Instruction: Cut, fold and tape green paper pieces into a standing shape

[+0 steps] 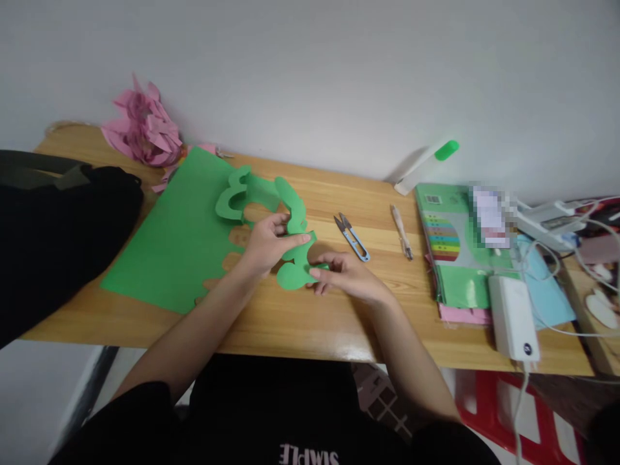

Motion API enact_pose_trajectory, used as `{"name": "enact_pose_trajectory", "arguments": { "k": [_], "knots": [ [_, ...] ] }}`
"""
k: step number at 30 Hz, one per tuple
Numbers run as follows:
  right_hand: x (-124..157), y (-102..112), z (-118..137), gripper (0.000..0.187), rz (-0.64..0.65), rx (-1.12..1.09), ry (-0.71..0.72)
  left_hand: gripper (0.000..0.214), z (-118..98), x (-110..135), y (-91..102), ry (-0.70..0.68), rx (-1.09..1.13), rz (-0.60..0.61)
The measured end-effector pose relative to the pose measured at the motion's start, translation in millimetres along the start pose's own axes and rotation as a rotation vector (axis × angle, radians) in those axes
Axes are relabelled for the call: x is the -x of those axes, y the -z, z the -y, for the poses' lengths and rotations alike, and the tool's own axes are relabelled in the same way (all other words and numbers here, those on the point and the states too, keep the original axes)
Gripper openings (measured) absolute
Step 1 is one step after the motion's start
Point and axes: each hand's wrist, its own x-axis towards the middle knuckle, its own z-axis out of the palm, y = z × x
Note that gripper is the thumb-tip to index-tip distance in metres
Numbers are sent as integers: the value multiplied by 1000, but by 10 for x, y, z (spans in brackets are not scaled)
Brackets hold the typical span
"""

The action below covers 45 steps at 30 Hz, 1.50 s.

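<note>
A strip of green paper (292, 205) with scalloped edges curls above the table, between and beyond my hands. My left hand (271, 244) pinches the strip near its middle, thumb on top. At its near end, by a rounded lobe, my right hand (341, 274) grips the paper between thumb and fingers. A large green paper sheet (177, 226) lies flat to the left, its right edge cut in scallops. Blue-handled thread snips (352, 237) rest on the table to the right of my hands, touched by neither.
Pink paper scraps (145, 123) are heaped at the back left, near a black bag (62, 232). A pen (402, 232) lies right of the snips. Further right are a green paper pack (460, 284), a phone (490, 216), a white power bank (513, 316) and cables.
</note>
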Motion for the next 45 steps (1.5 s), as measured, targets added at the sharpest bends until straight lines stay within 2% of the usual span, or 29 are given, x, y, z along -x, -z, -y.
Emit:
{"name": "enact_pose_trajectory", "arguments": {
  "k": [2,5,10,21,27,32,38,40,42,45],
  "knots": [
    [2,-3,-9,47,20,-8,-19,43,22,-3,8,-30,-29,-9],
    [-27,-19,-49,44,-16,-41,-17,43,29,-1,1,-44,-54,-24],
    [-65,-46,-68,45,-71,-125,22,47,-25,30,-34,-1,-30,-20],
    [-27,2,-60,45,-63,-121,5,32,-109,25,-17,181,285,49],
    [0,-2,-28,44,-40,-80,-20,38,-87,22,4,141,117,66],
    [18,23,-4,43,-2,-52,-45,44,-41,8,18,127,83,92],
    [13,53,-22,46,37,-16,-28,44,33,-35,17,44,90,-8],
    [8,55,-23,49,22,1,-11,47,32,-35,21,57,126,-31],
    [1,55,-20,52,2,11,30,50,4,-23,26,114,187,0],
    [-12,48,-13,53,-28,15,111,50,-63,5,28,202,275,116]
  ]
}}
